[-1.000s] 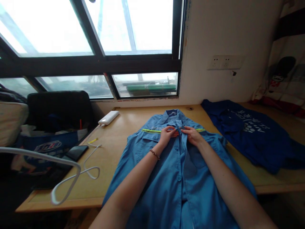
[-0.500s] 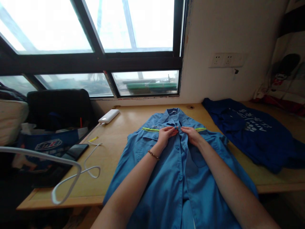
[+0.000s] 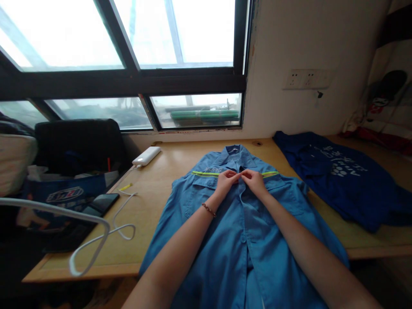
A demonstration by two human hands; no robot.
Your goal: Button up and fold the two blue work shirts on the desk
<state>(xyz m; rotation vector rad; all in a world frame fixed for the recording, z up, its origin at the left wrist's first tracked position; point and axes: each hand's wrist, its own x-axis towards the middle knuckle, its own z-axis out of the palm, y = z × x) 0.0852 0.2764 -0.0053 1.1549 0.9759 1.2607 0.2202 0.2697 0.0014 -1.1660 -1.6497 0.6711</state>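
Observation:
A blue button-up work shirt (image 3: pixel 212 240) with yellow reflective strips lies front up, its collar toward the window. On its front placket, level with the yellow strips, my left hand (image 3: pixel 227 180) pinches the cloth. Right beside it, fingertips touching, my right hand (image 3: pixel 255 181) pinches the edge of the right-hand front panel. The button between my fingers is hidden. Lower on the placket a button (image 3: pixel 243 238) shows, and the panels lie loosely together below my hands.
On the wooden table (image 3: pixel 154 184) are a white power bank (image 3: pixel 146 156) and a white cable (image 3: pixel 106 229), which loops close in front at left. A dark phone (image 3: pixel 101 204) rests at the left edge. A dark blue printed garment (image 3: pixel 341 180) lies at right.
My right hand has moved left until its fingertips meet those of my left hand. The right front panel has come over the placket, covering a button that showed before.

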